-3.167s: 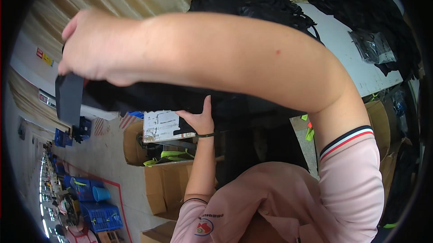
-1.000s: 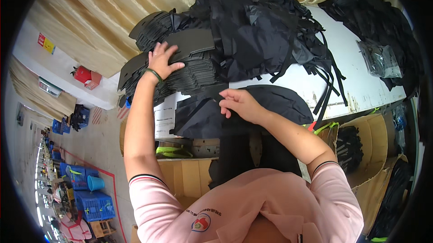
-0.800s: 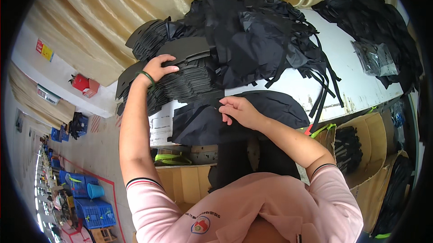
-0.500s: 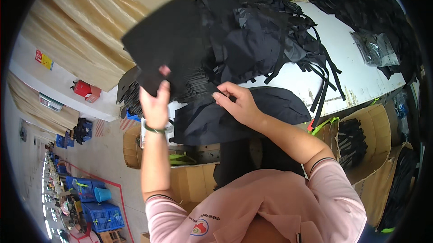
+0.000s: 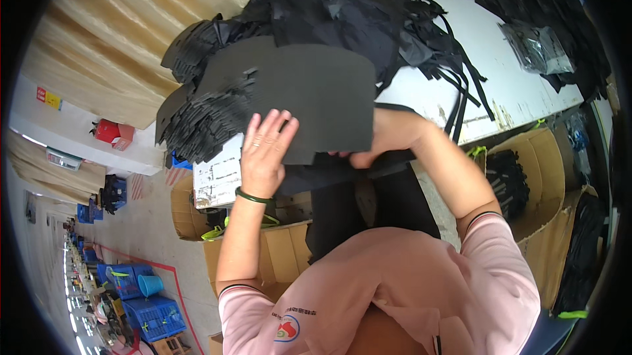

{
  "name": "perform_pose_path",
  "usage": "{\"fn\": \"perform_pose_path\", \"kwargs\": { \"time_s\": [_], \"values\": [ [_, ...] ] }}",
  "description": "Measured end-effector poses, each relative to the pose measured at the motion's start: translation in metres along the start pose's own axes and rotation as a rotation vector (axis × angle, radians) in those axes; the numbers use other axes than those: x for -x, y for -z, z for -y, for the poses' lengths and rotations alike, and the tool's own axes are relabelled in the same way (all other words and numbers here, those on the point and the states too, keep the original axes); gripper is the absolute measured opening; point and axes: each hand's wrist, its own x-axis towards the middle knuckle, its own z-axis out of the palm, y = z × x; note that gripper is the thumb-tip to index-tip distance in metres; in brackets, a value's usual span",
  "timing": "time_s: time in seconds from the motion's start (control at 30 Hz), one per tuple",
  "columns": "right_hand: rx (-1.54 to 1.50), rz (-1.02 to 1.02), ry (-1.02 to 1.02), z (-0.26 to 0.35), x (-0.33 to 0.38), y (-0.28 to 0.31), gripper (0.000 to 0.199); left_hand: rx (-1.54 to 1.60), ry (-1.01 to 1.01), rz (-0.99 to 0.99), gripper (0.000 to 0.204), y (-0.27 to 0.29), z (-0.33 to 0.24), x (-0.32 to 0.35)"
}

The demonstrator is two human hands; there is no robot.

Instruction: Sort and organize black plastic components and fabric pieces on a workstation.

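A dark grey, stiff flat panel (image 5: 322, 88) with a curved top edge lies in front of me at the table's near edge. My left hand (image 5: 264, 147) rests on its lower left part, fingers stretched out and slightly apart. At the panel's lower right corner, my right hand (image 5: 395, 132) is closed around the edge; part of its fingers is hidden by the panel. Below the panel shows a piece of black fabric (image 5: 303, 180), mostly covered. Just left of the panel is a fanned stack of similar dark panels (image 5: 204, 118).
A heap of black fabric pieces with straps (image 5: 355, 16) covers the back of the white table (image 5: 526, 101). A clear plastic bag (image 5: 536, 49) sits at the right. Cardboard boxes (image 5: 536, 184) stand below the table, and blue crates (image 5: 155, 319) on the floor at left.
The panel has come off the stack at the left and moved right and nearer, over the black fabric. My left hand has flattened onto it; my right hand has moved to its right edge.
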Motion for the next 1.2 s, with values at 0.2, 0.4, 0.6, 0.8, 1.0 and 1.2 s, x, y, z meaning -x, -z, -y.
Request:
{"fn": "perform_pose_path", "kwargs": {
  "time_s": [0.2, 0.4, 0.6, 0.8, 1.0, 1.2],
  "values": [
    [-0.491, -0.609, -0.074, -0.012, 0.012, -0.014, 0.038, 0.804, 0.232, 0.082, 0.062, 0.014, 0.006, 0.007],
    [-0.369, -0.741, -0.431, -0.109, 0.061, 0.010, 0.030, 1.335, 0.818, -0.737, 0.018, 0.010, 0.048, 0.065],
    [0.152, -0.811, -0.723, -0.145, 0.107, 0.025, 0.038, 0.930, 1.241, -0.942, 0.015, 0.002, 0.089, 0.158],
    [0.145, -0.821, -0.698, -0.152, 0.107, 0.028, 0.041, 0.496, 1.479, -0.580, 0.029, -0.027, 0.149, 0.257],
    [-0.150, -0.842, -0.650, -0.151, 0.122, 0.035, 0.038, 1.817, 1.051, 0.328, 0.047, -0.066, -0.034, 0.103],
    [-0.375, -0.836, -0.554, -0.139, 0.121, 0.034, 0.034, 2.444, 1.522, 0.032, 0.052, -0.155, -0.128, 0.060]
  ]
}}
